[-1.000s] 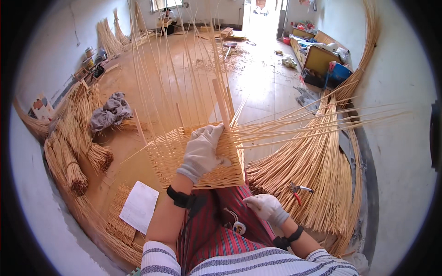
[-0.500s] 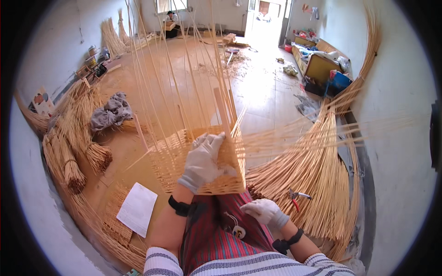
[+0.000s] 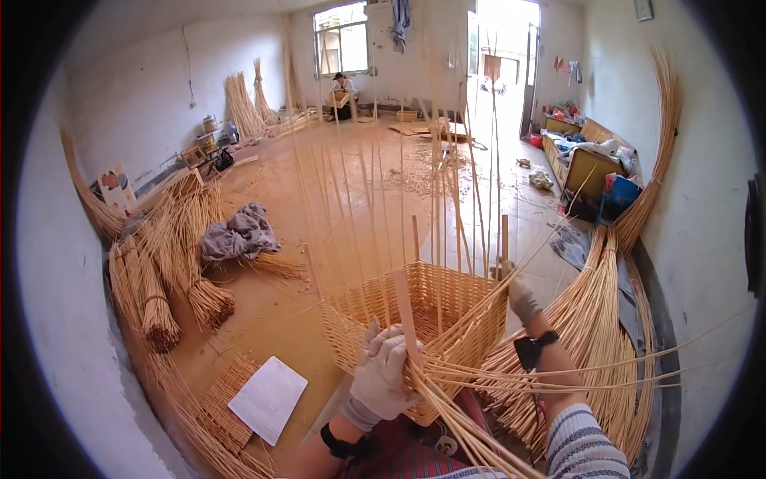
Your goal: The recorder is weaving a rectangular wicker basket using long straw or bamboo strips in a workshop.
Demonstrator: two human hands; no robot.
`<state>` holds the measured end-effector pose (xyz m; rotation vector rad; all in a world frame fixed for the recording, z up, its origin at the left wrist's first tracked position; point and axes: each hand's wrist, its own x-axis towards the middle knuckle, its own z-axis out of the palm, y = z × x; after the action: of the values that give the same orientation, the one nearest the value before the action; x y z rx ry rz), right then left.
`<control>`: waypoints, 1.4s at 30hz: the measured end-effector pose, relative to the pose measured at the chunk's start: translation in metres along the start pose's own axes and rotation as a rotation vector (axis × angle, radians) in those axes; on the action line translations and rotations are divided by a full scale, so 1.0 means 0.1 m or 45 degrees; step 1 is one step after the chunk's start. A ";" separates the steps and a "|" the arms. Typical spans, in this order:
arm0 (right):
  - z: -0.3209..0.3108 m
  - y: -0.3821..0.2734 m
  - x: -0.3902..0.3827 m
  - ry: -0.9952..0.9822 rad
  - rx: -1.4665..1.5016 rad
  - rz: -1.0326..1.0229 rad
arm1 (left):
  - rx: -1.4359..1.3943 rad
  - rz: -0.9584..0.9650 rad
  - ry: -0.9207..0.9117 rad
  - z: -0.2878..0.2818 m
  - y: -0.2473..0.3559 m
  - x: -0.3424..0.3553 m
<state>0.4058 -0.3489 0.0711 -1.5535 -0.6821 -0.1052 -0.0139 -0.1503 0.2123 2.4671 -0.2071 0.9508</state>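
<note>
right hand [image 3: 523, 298] rose to basket [image 3: 479, 329], left hand [image 3: 384, 372] clasping near corner

Bright daylight enters through the doorway [image 3: 501, 92], bleached white, and the window [image 3: 353, 49], leaving glare on the nearby floor [image 3: 511, 191]. Soft shadow fills the interior of the basket [image 3: 473, 337]. Blur smears the upright rods [image 3: 436, 168] and softens the right hand [image 3: 522, 298]. Fisheye distortion bends the left wall [image 3: 64, 279] toward a black rim.

Blurred upright canes [image 3: 436, 168], blurred right hand [image 3: 523, 297]
Its fingertips cannot be made out at the basket's [image 3: 461, 298] corner; the lower edge cuts off the striped sleeve [image 3: 584, 441]; the distant person [image 3: 343, 89] is too small for detail.
</note>
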 end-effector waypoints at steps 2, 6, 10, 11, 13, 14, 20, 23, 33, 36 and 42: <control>0.38 0.22 -0.07 -0.083 0.119 0.375 | 0.104 -0.055 -0.006 -0.03 -0.07 -0.03; -0.27 0.71 -0.18 -0.066 0.046 0.353 | 0.007 -0.024 -0.016 0.31 -0.14 0.50; 0.22 0.41 -0.40 0.061 0.247 0.878 | -0.087 -0.207 -0.064 0.21 -0.84 0.74; 0.33 0.28 -0.41 0.103 0.150 0.869 | -0.177 -0.324 -0.119 0.30 -1.32 0.73; 0.11 0.24 -0.47 0.095 0.281 0.819 | -0.398 -0.510 -0.258 0.33 -1.75 0.84; 0.05 0.21 -0.50 0.111 0.230 0.787 | -0.487 -0.595 -0.340 0.25 -1.79 0.89; 0.55 -0.21 -0.52 0.096 0.441 0.666 | -0.551 -0.828 -0.044 0.41 -2.58 0.21; 0.75 -0.12 -0.45 0.199 0.283 0.584 | -0.051 -1.341 -0.368 0.55 -2.79 0.14; 1.25 0.56 -0.37 0.066 0.230 0.463 | 0.014 -1.491 -0.094 0.86 -3.57 -0.52; 1.34 0.52 -0.44 0.092 0.074 0.430 | 0.011 -1.476 -0.136 0.84 -3.48 -0.72; 1.33 0.44 -0.54 0.086 0.219 0.482 | -0.223 -1.514 -0.111 0.82 -3.29 -1.07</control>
<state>0.3383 -0.2418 -0.0090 -1.4797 -0.3257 0.1796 0.0549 0.0928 -0.0379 1.9160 0.9908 0.2645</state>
